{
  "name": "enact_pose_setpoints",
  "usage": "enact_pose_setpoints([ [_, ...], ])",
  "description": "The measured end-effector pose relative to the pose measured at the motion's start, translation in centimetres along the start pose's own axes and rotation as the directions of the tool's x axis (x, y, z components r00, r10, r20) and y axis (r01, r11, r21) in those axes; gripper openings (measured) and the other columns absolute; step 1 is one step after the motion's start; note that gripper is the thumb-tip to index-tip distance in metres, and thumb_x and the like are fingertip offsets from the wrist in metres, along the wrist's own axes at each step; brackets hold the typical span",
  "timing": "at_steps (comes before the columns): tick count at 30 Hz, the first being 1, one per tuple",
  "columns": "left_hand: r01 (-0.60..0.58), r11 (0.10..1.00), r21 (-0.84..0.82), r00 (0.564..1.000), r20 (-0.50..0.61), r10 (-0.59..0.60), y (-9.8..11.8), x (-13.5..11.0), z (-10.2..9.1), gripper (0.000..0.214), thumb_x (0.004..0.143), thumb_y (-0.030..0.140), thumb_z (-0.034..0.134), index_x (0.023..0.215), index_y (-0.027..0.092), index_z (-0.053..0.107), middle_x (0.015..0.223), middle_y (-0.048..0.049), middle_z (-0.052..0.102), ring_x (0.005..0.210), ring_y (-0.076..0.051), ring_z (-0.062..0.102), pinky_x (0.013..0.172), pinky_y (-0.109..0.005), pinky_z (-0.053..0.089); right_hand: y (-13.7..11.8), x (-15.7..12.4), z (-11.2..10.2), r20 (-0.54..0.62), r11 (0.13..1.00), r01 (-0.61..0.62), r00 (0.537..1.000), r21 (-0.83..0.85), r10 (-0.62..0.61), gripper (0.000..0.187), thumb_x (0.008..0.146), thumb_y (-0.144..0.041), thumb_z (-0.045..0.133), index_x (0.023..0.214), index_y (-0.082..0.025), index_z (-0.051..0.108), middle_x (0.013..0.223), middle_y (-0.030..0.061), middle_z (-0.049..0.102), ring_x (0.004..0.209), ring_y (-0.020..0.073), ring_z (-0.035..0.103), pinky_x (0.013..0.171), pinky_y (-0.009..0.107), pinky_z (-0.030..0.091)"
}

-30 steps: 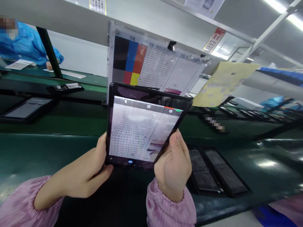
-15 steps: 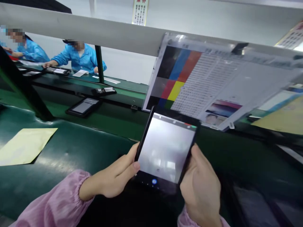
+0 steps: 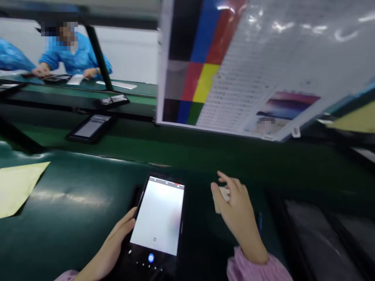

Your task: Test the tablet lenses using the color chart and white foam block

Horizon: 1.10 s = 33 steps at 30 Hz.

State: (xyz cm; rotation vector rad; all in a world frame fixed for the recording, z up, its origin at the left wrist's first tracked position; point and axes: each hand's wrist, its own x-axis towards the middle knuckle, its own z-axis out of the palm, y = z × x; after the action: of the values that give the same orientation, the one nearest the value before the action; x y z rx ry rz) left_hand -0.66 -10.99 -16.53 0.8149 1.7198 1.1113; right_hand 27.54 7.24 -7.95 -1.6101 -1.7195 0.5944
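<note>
1. Short of the far edge of the green workbench (image 3: 73,230), the left hand (image 3: 115,242) grips the tablet (image 3: 158,218) by its left edge; whether the tablet lies flat or is slightly raised, I cannot tell.
2. Its bright screen has a round blue button and looks like a camera view, so the step in hand seems to be handling the tablet with that view on.
3. Right of the tablet and apart from it, the right hand (image 3: 238,207) appears to pinch a small cream pad (image 3: 216,201).
4. Any move of the tablet would, I judge, call for a firm left grip, the right hand being occupied.
5. Toward the surface's left edge lies a yellow sheet (image 3: 19,187); toward its right edge, two dark, blurred tablets (image 3: 313,234).
6. Above the far edge hangs a colour test chart (image 3: 234,86).
7. Farther back, co-workers (image 3: 76,58) in blue are at another bench.
</note>
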Motion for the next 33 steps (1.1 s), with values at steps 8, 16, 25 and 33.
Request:
enact_pose_setpoints([
  [8,0.446,0.892,0.072,0.893,-0.105,-0.438,2.3,-2.1,0.4,0.056,0.099,0.058,0.058,0.144,0.023,0.062,0.161,-0.0059,0.051,0.155,-0.034,0.038,0.129,-0.053,0.029,4.1,0.3,-0.5,0.181,0.901,-0.199,0.941,-0.385,0.286,0.089,0.088,-0.069,0.062,0.153,-0.011,0.046,0.140,0.0247,0.050,0.120,0.0445,0.060,0.096,0.057,0.056],
  [16,0.155,0.968,0.199,0.985,0.043,-0.167,2.9,-3.1,1.2,0.063,0.100,0.057,0.057,0.160,0.045,0.039,0.172,0.0059,0.034,0.160,-0.037,0.026,0.129,-0.062,0.024,4.3,0.2,1.3,0.239,0.968,-0.241,0.946,0.071,0.219,0.055,0.078,-0.063,0.080,0.110,-0.023,0.061,0.110,0.0091,0.066,0.092,0.0279,0.068,0.069,0.040,0.059],
  [25,0.032,0.987,0.159,0.995,0.086,-0.046,2.3,-4.4,2.8,0.092,0.089,0.047,0.079,0.164,0.046,0.025,0.174,0.0005,0.024,0.157,-0.040,0.029,0.122,-0.060,0.041,3.7,-0.6,4.8,-0.069,0.891,0.187,0.982,0.414,-0.175,0.024,0.088,-0.032,0.080,0.107,-0.025,0.066,0.101,0.0006,0.071,0.077,0.0161,0.066,0.063,0.029,0.054],
  [33,-0.157,0.946,0.282,0.985,0.109,0.131,0.9,-3.8,2.2,0.091,0.086,0.043,0.082,0.162,0.044,0.032,0.171,-0.0012,0.029,0.158,-0.039,0.027,0.126,-0.063,0.030,2.1,-1.4,5.9,-0.155,0.785,0.589,0.808,0.193,-0.569,0.018,0.100,-0.021,0.068,0.117,-0.028,0.071,0.121,0.0051,0.073,0.109,0.0225,0.071,0.089,0.040,0.062],
])
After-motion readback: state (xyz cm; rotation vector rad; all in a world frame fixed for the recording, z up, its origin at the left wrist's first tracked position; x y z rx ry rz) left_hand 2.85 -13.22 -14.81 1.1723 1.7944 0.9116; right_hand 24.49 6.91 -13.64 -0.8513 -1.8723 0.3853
